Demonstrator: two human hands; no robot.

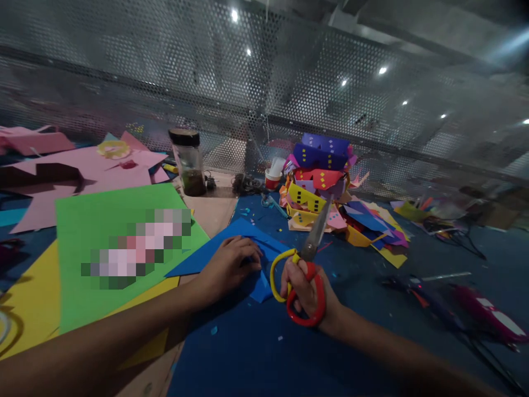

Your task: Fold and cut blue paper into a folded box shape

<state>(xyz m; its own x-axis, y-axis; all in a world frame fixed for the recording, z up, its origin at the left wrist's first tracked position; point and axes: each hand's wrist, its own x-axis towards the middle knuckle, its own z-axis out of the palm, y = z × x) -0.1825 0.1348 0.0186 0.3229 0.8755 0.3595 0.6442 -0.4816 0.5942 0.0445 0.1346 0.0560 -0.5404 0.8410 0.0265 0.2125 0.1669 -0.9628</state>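
Scissors with one yellow and one red handle loop are gripped in my right hand. Their metal blades look closed and point up and away from me, clear of the paper. My left hand rests on a sheet of blue paper, its fingers curled and the thumb near the fingertips at a folded part. Part of that sheet is hidden under this hand. Small blue paper scraps lie on the dark blue table.
Green paper lies left, over yellow sheets and near pink paper. Behind are a black-lidded jar, a paper cup and stacked colored paper strips. Glue guns with cords lie right. Perforated metal panels stand behind.
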